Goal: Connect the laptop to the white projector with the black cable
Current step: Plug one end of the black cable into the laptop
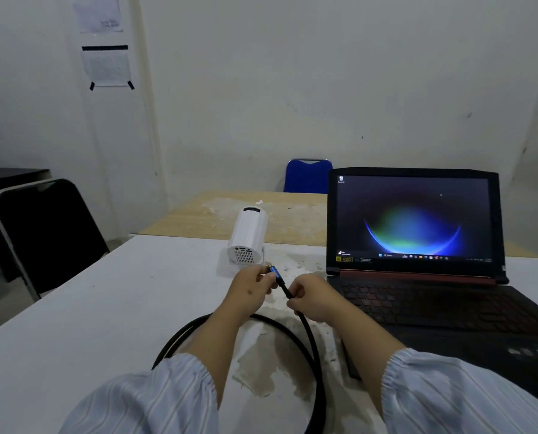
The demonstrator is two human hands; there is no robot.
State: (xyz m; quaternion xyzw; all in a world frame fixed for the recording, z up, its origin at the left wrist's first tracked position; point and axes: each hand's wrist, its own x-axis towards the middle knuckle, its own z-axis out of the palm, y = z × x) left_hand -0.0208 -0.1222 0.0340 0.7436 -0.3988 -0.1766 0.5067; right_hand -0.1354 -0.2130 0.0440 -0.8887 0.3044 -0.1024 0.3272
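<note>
Black cable (308, 333) runs between both hands: the left hand (248, 285) pinches its blue-trimmed plug (274, 273), whose metal tip points at the white projector (248, 236) just beyond, not touching it; the right hand (311, 297) is clenched around the cord just behind the plug. The rest of the cable loops on the white worktop (89, 308) under the forearms. An open laptop (418, 245) stands to the right, screen lit. The worktop is stained and flaking near the middle. A black chair (42, 233) and a blue chair (308, 175) stand by pale walls. The projector is cylindrical, its vented rear face with ports turned toward the hands.
</note>
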